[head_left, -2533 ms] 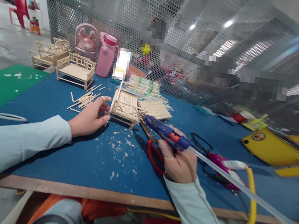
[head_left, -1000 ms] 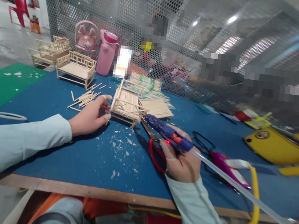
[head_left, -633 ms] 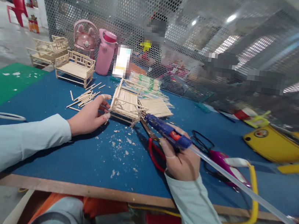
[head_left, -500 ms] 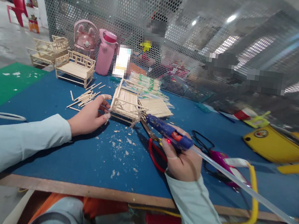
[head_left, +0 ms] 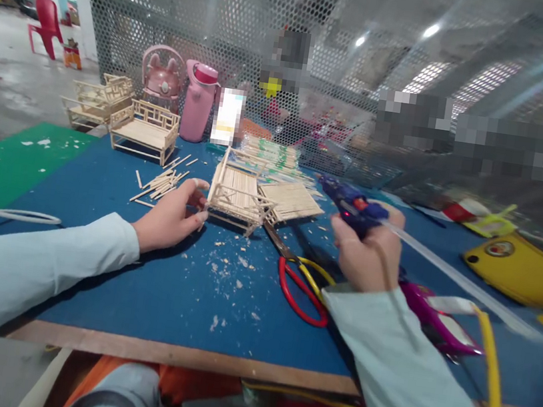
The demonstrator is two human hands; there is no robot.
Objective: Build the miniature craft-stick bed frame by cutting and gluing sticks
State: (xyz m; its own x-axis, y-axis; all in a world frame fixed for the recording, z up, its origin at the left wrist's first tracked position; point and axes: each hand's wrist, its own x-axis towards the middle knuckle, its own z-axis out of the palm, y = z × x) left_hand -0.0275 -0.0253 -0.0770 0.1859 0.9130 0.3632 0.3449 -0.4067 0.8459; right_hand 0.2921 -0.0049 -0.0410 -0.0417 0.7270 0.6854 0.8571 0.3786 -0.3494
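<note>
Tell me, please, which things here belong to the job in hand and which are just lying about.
Likely for the job: glue gun, in right hand; stick bench, at left hand; loose sticks; scissors.
Probably not: pink bottle; red chair.

A pink flask fronts mesh — apparently metal.

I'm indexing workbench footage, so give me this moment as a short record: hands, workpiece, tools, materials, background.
Left hand: at the left side of the miniature bench; grip unclear
Right hand: holding a blue glue gun, apart from the bench
Workpiece: miniature bench made of thin sticks, standing on the blue tabletop
Scissors: lying on the tabletop, handles spread
Materials: loose sticks; flat stick panel
Background: pink bottle, perforated screen
</note>
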